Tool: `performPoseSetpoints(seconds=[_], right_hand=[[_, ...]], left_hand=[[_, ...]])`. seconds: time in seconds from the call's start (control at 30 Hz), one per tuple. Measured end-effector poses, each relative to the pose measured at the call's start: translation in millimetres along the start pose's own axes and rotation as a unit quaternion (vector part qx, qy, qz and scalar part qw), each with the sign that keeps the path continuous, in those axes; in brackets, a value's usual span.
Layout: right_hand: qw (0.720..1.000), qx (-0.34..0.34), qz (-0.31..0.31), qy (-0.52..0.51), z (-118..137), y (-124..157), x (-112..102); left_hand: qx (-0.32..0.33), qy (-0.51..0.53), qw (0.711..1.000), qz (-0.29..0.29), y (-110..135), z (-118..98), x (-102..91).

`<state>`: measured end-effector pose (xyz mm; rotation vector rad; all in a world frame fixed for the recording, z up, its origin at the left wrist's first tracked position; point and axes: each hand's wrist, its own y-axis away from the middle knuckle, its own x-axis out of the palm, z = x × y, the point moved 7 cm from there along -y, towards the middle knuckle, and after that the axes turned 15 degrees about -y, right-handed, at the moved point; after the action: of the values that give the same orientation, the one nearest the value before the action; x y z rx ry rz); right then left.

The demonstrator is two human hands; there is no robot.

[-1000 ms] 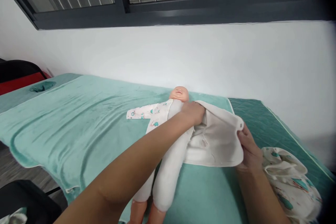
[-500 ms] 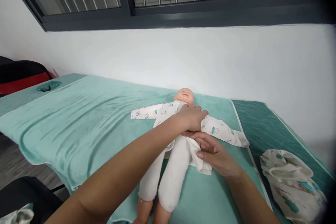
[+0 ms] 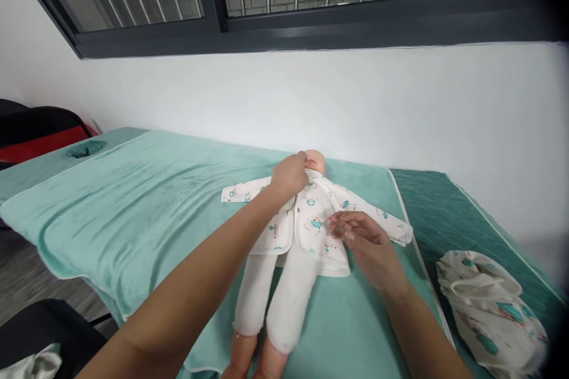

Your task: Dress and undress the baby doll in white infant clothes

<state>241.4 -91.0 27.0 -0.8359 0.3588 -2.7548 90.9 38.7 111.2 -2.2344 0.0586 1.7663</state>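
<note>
A baby doll (image 3: 315, 160) lies on its back, head toward the wall, its face partly covered by my left hand. It wears white leggings (image 3: 291, 302) and a white baby jacket (image 3: 313, 219) with teal prints, both front panels laid over the chest with their edges nearly meeting. My left hand (image 3: 290, 174) is closed at the jacket's collar by the doll's neck; its fingertips are partly hidden. Beside the jacket's right side hovers my right hand (image 3: 362, 243), fingers loosely bent and apart, nothing visible in it. The sleeves spread out to both sides.
A light teal blanket (image 3: 133, 201) covers the bed, over a darker green quilted cover (image 3: 444, 207). Crumpled printed cloth (image 3: 489, 308) lies at the right. A black chair (image 3: 48, 331) with cloth on it stands at lower left. A white wall (image 3: 222, 100) rises behind.
The jacket's right front panel, folded back before, now lies across the doll's chest. My left hand has moved up and left to the collar; my right hand has let go of the white cloth.
</note>
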Motion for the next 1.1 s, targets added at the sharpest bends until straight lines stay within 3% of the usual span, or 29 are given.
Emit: performPoseSetpoints(seconds=[0.07, 0.17, 0.27, 0.37, 0.5, 0.6, 0.73, 0.83, 0.93, 1.1], right_hand=[[0.995, -0.025, -0.051, 0.080, -1, -3, -10], [0.981, -0.038, -0.077, 0.176, -3, -6, -14], [0.978, -0.021, -0.052, 0.199, -8, -6, -9], [0.979, 0.028, -0.001, 0.200, -16, -3, 0], [0.975, 0.016, 0.014, 0.220, -16, 0, 2], [0.954, -0.056, -0.007, 0.293, -10, 7, 2], [0.911, -0.126, 0.001, 0.393, -11, 35, 18], [0.887, -0.143, -0.044, 0.437, -16, 61, 26], [0.859, -0.144, -0.109, 0.480, -19, 77, 30], [0.823, -0.109, -0.170, 0.531, -25, 76, 29]], left_hand=[[0.003, 0.043, 0.999, -0.029, 5, 8, 3.2], [0.036, 0.116, 0.987, -0.101, 25, 16, 0.4], [0.038, 0.161, 0.977, -0.133, 60, 34, 0.4], [0.004, 0.186, 0.972, -0.145, 105, 68, 6.9], [-0.048, 0.208, 0.974, -0.076, 163, 112, 30.4], [-0.016, 0.183, 0.983, -0.019, 192, 122, 42.0], [0.020, 0.119, 0.992, -0.025, 205, 120, 42.6], [0.031, 0.102, 0.994, -0.038, 205, 119, 42.1], [0.036, 0.107, 0.993, -0.044, 203, 119, 41.8], [0.025, 0.145, 0.989, -0.031, 196, 108, 46.8]])
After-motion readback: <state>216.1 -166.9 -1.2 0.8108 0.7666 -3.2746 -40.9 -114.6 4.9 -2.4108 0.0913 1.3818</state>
